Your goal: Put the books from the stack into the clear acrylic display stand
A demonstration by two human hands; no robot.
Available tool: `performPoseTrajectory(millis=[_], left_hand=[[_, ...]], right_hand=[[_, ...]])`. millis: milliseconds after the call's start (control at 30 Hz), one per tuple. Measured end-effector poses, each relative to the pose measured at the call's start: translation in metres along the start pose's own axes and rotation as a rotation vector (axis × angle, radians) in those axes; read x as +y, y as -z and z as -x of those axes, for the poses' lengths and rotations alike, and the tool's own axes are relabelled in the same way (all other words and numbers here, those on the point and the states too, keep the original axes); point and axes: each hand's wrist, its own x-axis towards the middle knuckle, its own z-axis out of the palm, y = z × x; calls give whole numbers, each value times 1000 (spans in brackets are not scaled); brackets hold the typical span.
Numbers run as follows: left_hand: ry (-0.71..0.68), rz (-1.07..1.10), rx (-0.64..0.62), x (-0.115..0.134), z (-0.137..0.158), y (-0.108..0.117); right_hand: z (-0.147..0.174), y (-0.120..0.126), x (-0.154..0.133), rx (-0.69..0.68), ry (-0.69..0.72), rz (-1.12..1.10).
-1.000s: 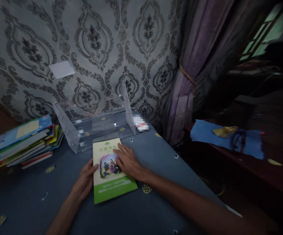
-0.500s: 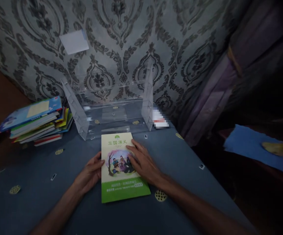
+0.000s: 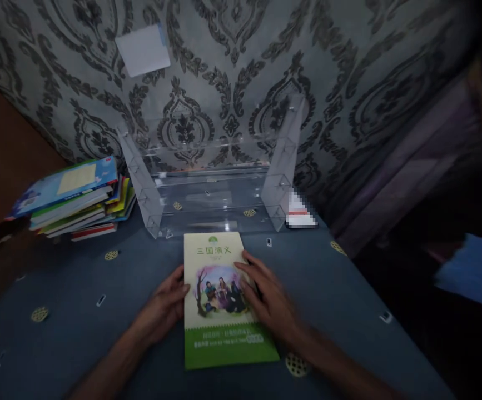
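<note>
A book [image 3: 213, 347] with a cream and green cover and a painted scene of figures under a tree lies face up on the table. My left hand [image 3: 169, 303] grips its left edge, with the thumb at the rim of the cover and the other fingers partly hidden. On the opposite side, my right hand [image 3: 272, 297] holds the right edge, its fingers bent over part of the picture. Just behind the book stands a clear plastic rack [image 3: 143, 186] with stepped side panels.
Several books are piled in a stack [image 3: 71, 194] at the left. A pixelated white item [image 3: 301, 214] sits right of the rack. The blue patterned table [image 3: 132, 278] meets a wallpapered wall bearing a white card [image 3: 144, 51]. Beyond its right edge is a blue cloth [image 3: 476, 272].
The camera view has shifted, so the rack, stack and book appear farther right. Both hands keep the same hold on the book, which shows slightly lower in view.
</note>
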Motion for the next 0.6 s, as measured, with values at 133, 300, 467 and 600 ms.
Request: performPoseTrajectory(millis=[133, 300, 467, 600], left_hand=[[-77, -55, 10, 3, -2, -1], [-161, -84, -44, 0, -2, -2], [-216, -43, -103, 0, -5, 0], [-219, -23, -121, 0, -4, 0]], right_hand=[[-10, 0, 2, 26, 30, -52], [-19, -2, 4, 74, 30, -117], [-27, 0, 5, 133, -166, -311], [-31, 6, 0, 107, -367, -653]])
